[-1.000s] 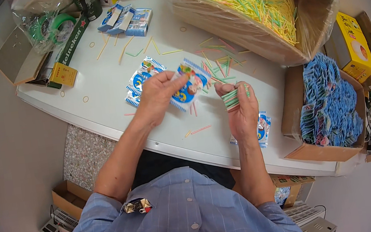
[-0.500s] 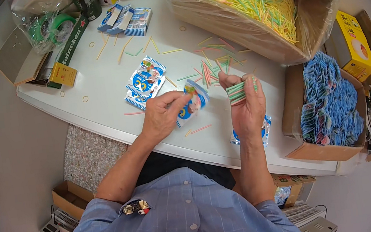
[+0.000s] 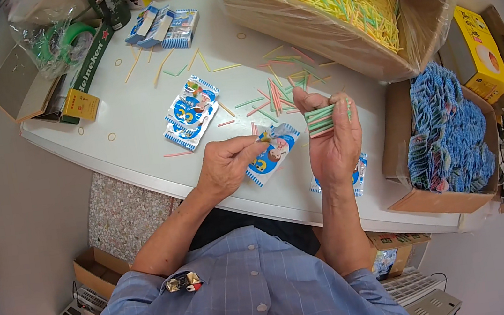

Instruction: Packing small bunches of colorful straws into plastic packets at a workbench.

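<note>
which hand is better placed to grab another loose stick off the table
Left. The right hand is already full, its fingers wrapped around a bundle of sticks. The left hand only pinches the blue packet at its edge and sits low over the table, near the loose sticks.

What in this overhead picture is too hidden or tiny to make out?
Head view only:
- Packet under the right hand: mostly covered by the wrist.
- Number of sticks in the bundle: too small, fingers wrap them.
- Left hand fingertips on the blue packet: curled under, grip unclear.
- Box of blue packets: depth hidden.
</note>
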`<state>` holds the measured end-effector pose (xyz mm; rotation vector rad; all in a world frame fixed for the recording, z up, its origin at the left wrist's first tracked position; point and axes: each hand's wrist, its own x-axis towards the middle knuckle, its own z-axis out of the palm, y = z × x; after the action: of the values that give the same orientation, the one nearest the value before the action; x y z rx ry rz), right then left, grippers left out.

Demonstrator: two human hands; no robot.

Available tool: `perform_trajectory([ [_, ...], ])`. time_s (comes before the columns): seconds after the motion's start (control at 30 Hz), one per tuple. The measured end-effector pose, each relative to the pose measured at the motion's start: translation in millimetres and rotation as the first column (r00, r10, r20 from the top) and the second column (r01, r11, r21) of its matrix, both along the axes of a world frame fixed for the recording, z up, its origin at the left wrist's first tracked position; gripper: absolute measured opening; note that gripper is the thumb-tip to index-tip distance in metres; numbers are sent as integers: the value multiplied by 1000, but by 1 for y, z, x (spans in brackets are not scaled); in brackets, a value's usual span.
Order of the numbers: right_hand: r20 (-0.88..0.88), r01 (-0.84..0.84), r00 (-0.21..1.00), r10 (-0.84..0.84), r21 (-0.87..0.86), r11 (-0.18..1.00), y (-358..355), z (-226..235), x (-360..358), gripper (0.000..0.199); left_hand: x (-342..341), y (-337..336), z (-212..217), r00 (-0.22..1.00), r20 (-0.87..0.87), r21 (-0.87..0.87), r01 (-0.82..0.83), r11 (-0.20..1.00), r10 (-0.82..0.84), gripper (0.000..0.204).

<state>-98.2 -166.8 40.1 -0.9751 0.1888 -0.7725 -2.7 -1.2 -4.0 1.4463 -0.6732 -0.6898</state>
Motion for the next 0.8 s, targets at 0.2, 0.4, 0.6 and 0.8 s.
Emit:
perform_trajectory([
  [0.2,97,-3,995,4,-16,1000,6,4,6,21,-4,-1,1,990,-106,3,99,995,-98,21],
  [0.4,-17,-17,1000,15,-134,991,18,0,5,22,-6,-2,4,984,-150,-19,96,995,-97,23],
  [0.6,-74,-64,996,56,-111,992,21,-11,-2,21,-7,-3,0,983,-175,22,64,998,-59,23],
  [0.8,-259,-43,965,32,-36,998,28,-15,-3,19,-16,-8,-5,967,-250,-47,30,998,-41,23],
])
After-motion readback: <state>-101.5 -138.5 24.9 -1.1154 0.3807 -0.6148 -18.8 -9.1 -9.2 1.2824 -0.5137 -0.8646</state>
